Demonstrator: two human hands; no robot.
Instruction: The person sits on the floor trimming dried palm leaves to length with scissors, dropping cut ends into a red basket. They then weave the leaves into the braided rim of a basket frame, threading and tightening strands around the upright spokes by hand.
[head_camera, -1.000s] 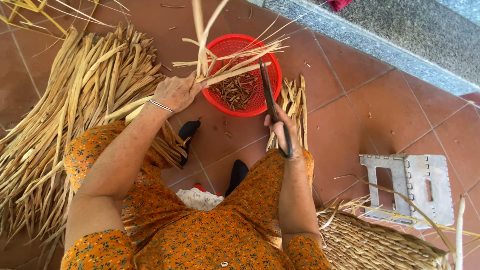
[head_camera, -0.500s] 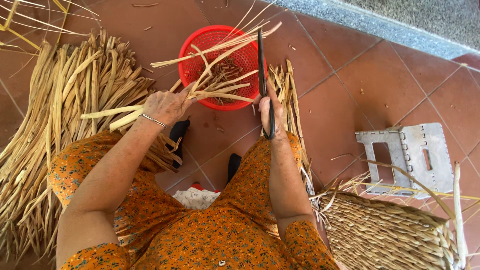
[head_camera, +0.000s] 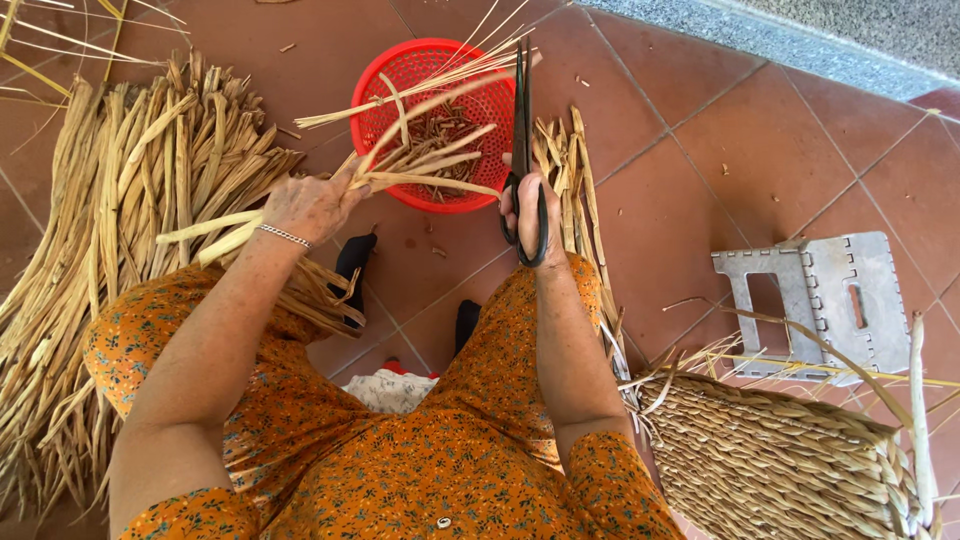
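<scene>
Left hand (head_camera: 312, 205) grips a fan of dried straw stalks (head_camera: 420, 165) over the red plastic basket (head_camera: 440, 125); right hand (head_camera: 525, 205) is closed through the handles of black scissors (head_camera: 522, 150), blades pointing away. Loose straw pile (head_camera: 130, 250) lies left, woven basket (head_camera: 780, 460) and grey stool (head_camera: 815, 300) right.
</scene>
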